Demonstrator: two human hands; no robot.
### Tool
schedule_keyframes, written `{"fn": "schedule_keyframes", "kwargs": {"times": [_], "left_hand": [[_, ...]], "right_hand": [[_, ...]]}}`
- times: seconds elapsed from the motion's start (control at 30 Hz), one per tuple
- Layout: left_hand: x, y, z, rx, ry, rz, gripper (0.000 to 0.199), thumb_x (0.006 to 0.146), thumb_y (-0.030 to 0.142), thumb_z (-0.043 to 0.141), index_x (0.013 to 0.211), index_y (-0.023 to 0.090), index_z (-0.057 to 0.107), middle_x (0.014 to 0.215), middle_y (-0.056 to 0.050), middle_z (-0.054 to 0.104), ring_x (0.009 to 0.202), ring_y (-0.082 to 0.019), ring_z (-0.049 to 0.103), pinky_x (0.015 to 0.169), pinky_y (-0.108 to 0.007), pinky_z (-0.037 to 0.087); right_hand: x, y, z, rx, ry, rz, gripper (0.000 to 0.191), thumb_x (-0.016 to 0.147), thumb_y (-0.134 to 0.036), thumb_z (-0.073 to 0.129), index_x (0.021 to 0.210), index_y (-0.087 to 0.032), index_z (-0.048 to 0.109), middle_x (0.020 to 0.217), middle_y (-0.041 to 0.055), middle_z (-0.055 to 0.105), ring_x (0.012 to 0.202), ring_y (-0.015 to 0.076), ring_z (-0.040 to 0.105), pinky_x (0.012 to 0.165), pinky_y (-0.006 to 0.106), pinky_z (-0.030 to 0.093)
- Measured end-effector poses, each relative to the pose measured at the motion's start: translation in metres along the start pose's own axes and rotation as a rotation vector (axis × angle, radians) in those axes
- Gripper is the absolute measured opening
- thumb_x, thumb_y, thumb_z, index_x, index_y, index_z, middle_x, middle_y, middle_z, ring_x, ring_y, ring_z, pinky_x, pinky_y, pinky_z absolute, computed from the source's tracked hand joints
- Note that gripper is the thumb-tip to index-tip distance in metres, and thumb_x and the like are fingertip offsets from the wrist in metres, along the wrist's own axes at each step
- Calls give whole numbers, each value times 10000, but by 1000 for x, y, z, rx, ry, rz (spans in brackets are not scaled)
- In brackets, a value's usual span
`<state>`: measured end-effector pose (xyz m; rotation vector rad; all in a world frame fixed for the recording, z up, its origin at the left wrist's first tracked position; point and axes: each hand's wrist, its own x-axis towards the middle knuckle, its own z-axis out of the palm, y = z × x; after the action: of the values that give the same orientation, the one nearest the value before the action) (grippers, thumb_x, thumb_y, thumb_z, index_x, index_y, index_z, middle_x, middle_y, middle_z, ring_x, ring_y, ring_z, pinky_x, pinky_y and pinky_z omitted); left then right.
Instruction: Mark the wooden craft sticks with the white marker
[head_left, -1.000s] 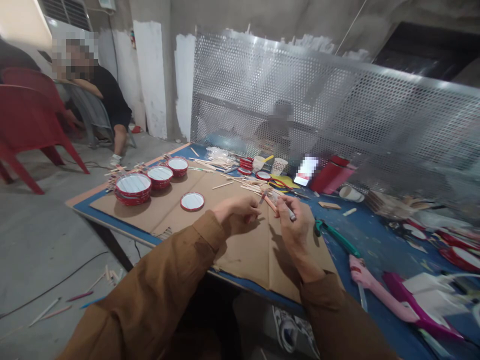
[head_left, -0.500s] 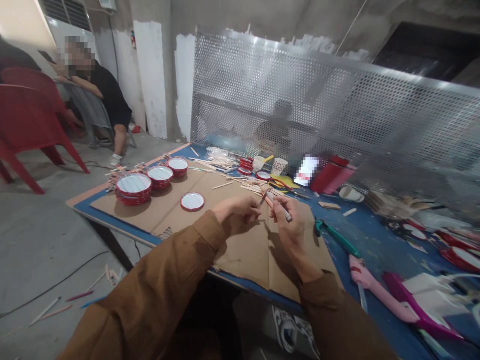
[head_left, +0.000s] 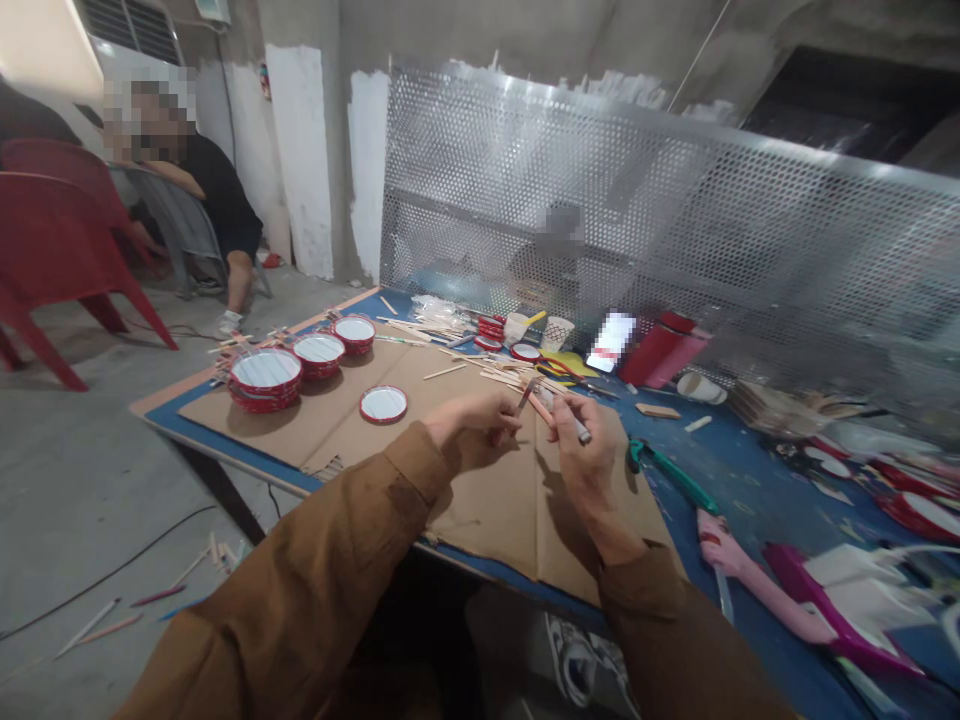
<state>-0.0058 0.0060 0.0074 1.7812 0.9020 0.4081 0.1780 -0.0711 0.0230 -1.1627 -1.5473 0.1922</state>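
My left hand (head_left: 491, 418) pinches a small dark reddish strip (head_left: 526, 396) that stands up from its fingertips. Close on its right, my right hand (head_left: 583, 432) is closed around a pale, marker-like tool (head_left: 580, 430), with a thin wooden piece (head_left: 540, 407) beside its fingers. Both hands are above a brown cardboard sheet (head_left: 487, 510). A round red-rimmed white disc (head_left: 383, 404) lies on the cardboard left of my hands. Stacks of similar red-rimmed discs (head_left: 265, 370) stand farther left. Behind my hands are scattered wooden sticks (head_left: 499, 374).
Cups (head_left: 557, 333), a lit phone (head_left: 610, 342) and a red bottle (head_left: 660, 350) stand at the back. On the right lie a green-handled tool (head_left: 679, 478) and a pink and purple glue gun (head_left: 795, 600). A person (head_left: 214, 185) sits at the far left.
My right hand and the pale tool have shifted slightly right, away from the strip in my left hand. My left hand is nearly still.
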Motion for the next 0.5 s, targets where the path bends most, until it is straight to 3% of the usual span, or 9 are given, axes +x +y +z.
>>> {"fn": "schedule_keyframes", "kwargs": {"times": [0.3,0.5], "left_hand": [[2,-4,0,70,23,0,413,1050,197,618,639,164,624,589,-35,642,573,-127,576,648,-291,435],[7,-8,0,63,8,-1,353,1014,164,628,661,169,629,583,-23,636,564,-125,567,625,-283,433]], "right_hand": [[0,1,0,16,-23,17,547,996,-778,577,938,-249,701,658,-16,621,617,208,573,656,347,487],[-3,-3,-2,61,-97,54,610,979,-845,575,801,-265,635,548,-41,554,501,172,503,551,318,415]]}}
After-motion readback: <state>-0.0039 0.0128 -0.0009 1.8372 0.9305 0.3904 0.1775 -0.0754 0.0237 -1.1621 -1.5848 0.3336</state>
